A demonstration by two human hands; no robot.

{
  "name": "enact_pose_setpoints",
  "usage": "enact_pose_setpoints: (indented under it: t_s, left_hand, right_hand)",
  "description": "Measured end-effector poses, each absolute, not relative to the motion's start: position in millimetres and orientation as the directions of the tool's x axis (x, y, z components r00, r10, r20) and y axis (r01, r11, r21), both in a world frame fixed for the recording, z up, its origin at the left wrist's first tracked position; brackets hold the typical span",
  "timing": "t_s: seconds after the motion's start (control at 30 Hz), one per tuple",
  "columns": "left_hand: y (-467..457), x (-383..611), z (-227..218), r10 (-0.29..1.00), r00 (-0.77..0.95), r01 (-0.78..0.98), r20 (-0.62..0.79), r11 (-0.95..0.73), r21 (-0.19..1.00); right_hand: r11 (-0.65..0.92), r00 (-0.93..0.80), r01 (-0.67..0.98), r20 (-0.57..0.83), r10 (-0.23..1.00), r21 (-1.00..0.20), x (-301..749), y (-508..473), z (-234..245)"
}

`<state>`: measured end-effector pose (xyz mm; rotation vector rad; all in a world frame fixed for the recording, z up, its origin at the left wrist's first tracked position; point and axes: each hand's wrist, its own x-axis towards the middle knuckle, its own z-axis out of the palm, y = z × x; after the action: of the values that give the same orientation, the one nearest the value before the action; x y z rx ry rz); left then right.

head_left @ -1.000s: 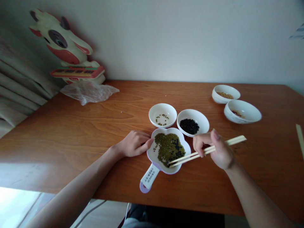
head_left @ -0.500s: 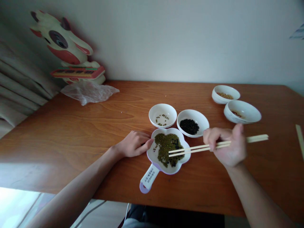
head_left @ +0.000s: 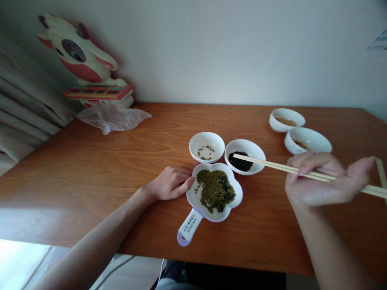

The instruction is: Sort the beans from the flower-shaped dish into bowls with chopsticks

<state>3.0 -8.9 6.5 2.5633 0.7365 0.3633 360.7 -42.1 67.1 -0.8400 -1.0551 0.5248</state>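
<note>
Right hand (head_left: 323,183) pinches chopsticks (head_left: 266,163), fingers curled round them. Long axis runs left and slightly away from right hand; tips over black-bean bowl (head_left: 255,150). Left hand (head_left: 171,183) rests loose on table, fingertip touching near-left rim of flower dish (head_left: 191,196), which lies between hands, nearer left.

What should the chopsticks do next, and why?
Probably dip the tips a little and part them over the bowl of black beans. The chopsticks, gripped in the right hand, hover with their tips above that bowl, while the left hand touches the flower-shaped dish of mixed green and black beans. Whether a bean sits between the tips is too small to tell.
</note>
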Motion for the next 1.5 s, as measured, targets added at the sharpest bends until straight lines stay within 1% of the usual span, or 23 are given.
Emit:
enact_pose_setpoints:
  t_s: [0.1, 0.2, 0.27, 0.33, 0.47, 0.6, 0.77, 0.97, 1.5]
  left_hand:
    - [-8.8, 4.1, 8.0, 0.546, 0.826, 0.419, 0.141, -0.762, 0.494]
    - [-8.8, 5.0, 9.4, 0.536, 0.831, 0.404, 0.149, -0.765, 0.501]
    - [-8.9, 5.3, 9.8, 0.538, 0.830, 0.407, 0.146, -0.763, 0.502]
    - [-8.8, 5.5, 9.9, 0.540, 0.830, 0.411, 0.140, -0.762, 0.501]
    - [-8.7, 6.3, 10.0, 0.536, 0.833, 0.406, 0.136, -0.759, 0.508]
    - [-8.9, 6.6, 10.0, 0.538, 0.831, 0.403, 0.140, -0.757, 0.514]
    - [-8.9, 5.6, 9.3, 0.536, 0.831, 0.398, 0.150, -0.761, 0.513]
    - [-8.5, 5.4, 9.0, 0.535, 0.831, 0.398, 0.149, -0.761, 0.512]
    - [-8.8, 5.8, 8.9, 0.534, 0.828, 0.388, 0.170, -0.765, 0.514]
  right_hand:
    - [0.511, 0.278, -0.061, 0.477, 0.834, -0.857, 357.4, -47.3, 68.7]
    - [0.453, 0.093, -0.103, 0.445, 0.891, -0.886, 355.3, -48.4, 63.7]
    - [0.400, -0.010, -0.071, 0.402, 0.916, -0.914, 353.1, -48.5, 59.2]
    - [0.364, -0.063, 0.002, 0.364, 0.929, -0.931, 349.9, -49.6, 55.9]
    - [0.365, -0.079, 0.118, 0.358, 0.930, -0.923, 345.4, -52.6, 53.6]
    - [0.373, -0.089, 0.168, 0.363, 0.927, -0.912, 349.7, -52.5, 48.6]
    - [0.383, -0.155, 0.237, 0.354, 0.922, -0.893, 358.1, -51.3, 37.7]
    - [0.411, -0.165, 0.257, 0.380, 0.910, -0.875, 358.4, -51.8, 35.7]
    - [0.350, -0.121, 0.210, 0.331, 0.936, -0.913, 352.8, -54.2, 39.7]
